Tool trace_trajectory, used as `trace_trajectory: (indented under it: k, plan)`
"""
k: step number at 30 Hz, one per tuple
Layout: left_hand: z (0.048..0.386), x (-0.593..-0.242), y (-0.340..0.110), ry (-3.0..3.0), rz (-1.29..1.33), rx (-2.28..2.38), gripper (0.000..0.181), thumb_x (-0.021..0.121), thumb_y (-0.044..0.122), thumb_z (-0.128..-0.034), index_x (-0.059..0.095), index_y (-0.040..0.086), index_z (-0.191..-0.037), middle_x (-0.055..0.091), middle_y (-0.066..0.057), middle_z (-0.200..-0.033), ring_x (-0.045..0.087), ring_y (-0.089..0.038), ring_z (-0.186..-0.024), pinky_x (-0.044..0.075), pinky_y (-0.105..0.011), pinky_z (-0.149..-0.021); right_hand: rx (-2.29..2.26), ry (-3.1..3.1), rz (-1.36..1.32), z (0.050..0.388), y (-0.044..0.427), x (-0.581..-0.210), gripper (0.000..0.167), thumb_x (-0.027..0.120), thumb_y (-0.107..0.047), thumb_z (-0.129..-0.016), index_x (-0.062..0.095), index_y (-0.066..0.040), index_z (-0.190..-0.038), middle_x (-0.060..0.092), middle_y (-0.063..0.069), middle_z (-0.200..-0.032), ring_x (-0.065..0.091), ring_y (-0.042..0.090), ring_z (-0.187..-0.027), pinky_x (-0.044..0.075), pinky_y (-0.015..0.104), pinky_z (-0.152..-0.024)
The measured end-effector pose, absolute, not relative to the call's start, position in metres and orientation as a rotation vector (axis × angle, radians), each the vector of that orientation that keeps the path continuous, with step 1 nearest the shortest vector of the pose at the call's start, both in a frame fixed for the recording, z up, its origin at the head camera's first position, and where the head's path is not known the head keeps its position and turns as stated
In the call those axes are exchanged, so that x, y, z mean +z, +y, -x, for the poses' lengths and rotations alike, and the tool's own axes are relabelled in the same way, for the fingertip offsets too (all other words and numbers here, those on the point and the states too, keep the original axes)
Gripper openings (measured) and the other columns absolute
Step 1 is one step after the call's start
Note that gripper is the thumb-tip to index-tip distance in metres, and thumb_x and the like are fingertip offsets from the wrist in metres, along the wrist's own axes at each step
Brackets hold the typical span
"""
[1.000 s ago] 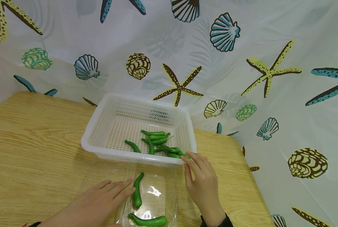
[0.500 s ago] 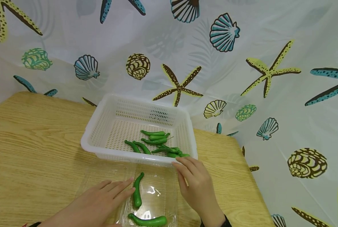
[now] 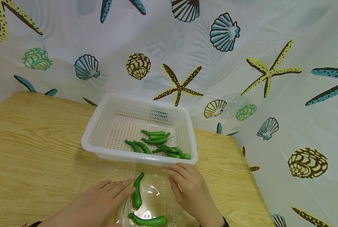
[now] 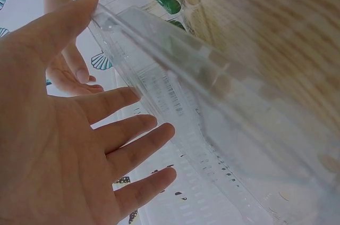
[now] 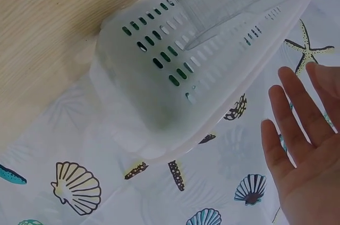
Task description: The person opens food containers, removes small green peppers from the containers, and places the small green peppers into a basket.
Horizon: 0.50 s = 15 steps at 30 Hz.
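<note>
My left hand (image 3: 100, 198) lies over the left part of a clear plastic clamshell box (image 3: 157, 176), fingers straight, fingertips beside an upright-lying green chili pepper (image 3: 137, 190). A second green chili pepper (image 3: 148, 220) lies crosswise nearer me in the box. In the left wrist view, the thumb of the left hand (image 4: 58, 145) is at the box edge (image 4: 159, 57). My right hand (image 3: 190, 189) hovers at the box's right side with relaxed fingers and nothing held. In the right wrist view, the right hand (image 5: 308, 145) is spread, apart from the white basket (image 5: 143, 108).
Behind the box stands a white perforated plastic basket (image 3: 115, 153) with several green chili peppers (image 3: 154, 142), mostly toward its right front. The wooden table (image 3: 35, 142) extends to both sides. A cloth printed with shells and starfish (image 3: 112, 37) hangs behind and at the right.
My right hand has moved from the basket's right front corner left and toward me, to the box. One chili pepper in the basket has tipped left beside another. The left hand has stayed still.
</note>
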State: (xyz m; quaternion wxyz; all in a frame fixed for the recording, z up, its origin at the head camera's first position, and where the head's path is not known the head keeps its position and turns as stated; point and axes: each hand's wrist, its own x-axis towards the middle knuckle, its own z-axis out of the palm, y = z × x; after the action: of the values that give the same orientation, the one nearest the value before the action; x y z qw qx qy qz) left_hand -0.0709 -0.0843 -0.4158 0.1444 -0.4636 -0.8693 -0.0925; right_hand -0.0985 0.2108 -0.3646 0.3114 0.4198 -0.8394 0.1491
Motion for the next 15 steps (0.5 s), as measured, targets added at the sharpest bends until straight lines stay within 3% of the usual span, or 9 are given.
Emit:
trace_trajectory:
  k: [15]
  plan:
    - [0.0704, -0.4154, -0.0846, -2.539, 1.339, -0.288, 0.082, 0.045, 0.070, -0.0917, 0.054, 0.005, -0.140, 0.049, -0.014, -0.146, 0.055, -0.026, -0.123, 0.049, -0.049, -0.092, 0.336, -2.267, -1.187, 0.0893, 0.2052, -0.3655, 0.018, 0.070, -0.016, -0.091, 0.073, -0.013, -0.109, 0.072, -0.004, -0.101, 0.066, 0.013, -0.091, 0.052, 0.032, -0.085]
